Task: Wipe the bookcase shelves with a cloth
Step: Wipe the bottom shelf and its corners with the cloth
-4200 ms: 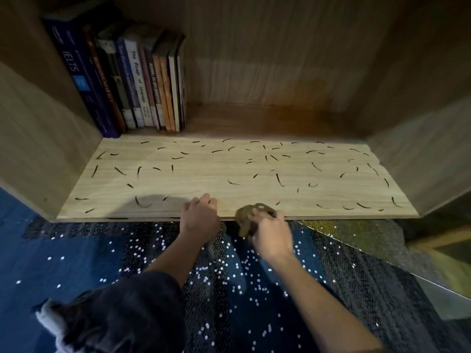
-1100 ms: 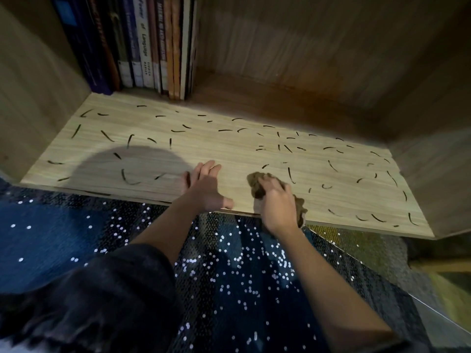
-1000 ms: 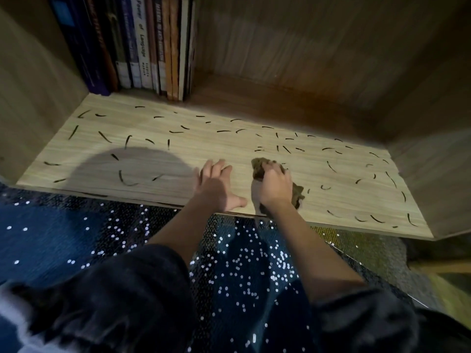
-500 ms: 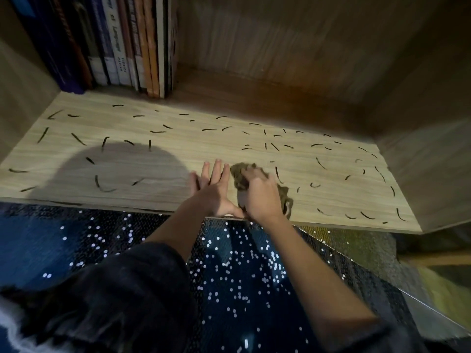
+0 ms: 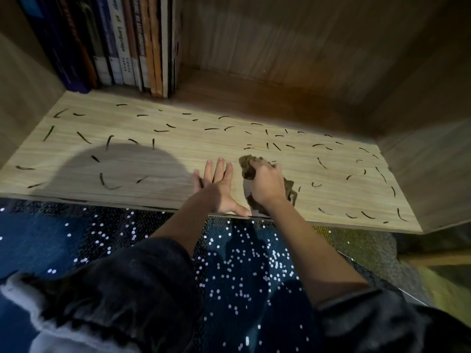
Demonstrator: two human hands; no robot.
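Cloth (image 5: 247,167) bunched in curled fingers (image 5: 265,168) of right hand (image 5: 267,186) near shelf (image 5: 127,159) front edge, left hand (image 5: 216,189) flat, fingers spread, beside: press firmly, sweep overlapping strokes over dark marks (image 5: 321,163), stop short of books (image 5: 132,42).

- Pale wood-grain bookcase shelf (image 5: 178,159), brightly lit along the front and in shadow towards the back.
- Row of upright books (image 5: 132,47) standing in its back left corner.
- Short dark curved marks (image 5: 84,137) scattered over the lit board; debris or stains, I cannot tell.
- Crumpled brown cloth (image 5: 247,167) near the front edge, gripped under the right hand (image 5: 267,186).
- Left hand (image 5: 216,187) lying flat on the board just beside the cloth.
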